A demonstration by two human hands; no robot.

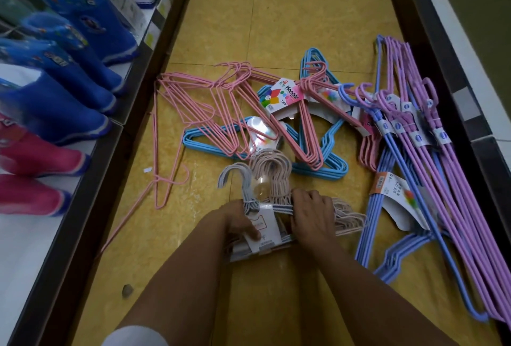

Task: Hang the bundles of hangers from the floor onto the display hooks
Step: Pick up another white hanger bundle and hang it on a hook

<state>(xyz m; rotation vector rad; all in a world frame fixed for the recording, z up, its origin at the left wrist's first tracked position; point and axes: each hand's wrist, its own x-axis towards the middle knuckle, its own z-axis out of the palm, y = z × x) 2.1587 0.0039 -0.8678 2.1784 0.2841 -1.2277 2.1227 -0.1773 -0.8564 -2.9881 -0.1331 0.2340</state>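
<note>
Pink hangers (193,102); sky-blue hangers (326,152); lilac hangers (442,180); yellow floor (276,14) (mottled); blue boots (69,69).

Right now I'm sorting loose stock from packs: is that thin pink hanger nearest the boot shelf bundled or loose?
Loose. The thin pink hanger lies flat on the floor with no card label around it.

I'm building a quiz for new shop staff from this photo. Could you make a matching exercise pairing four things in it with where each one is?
Things:
1. Grey and beige small plastic hanger bundles
2. Long purple wire hangers
3. Blue rubber boots
4. Single loose pink wire hanger

Places:
A. On the shelf at the left
B. Alone on the yellow floor, left of the pile
C. Along the right edge of the aisle
D. Gripped by both the left hand and the right hand

Pairs: 1-D, 2-C, 3-A, 4-B
</note>
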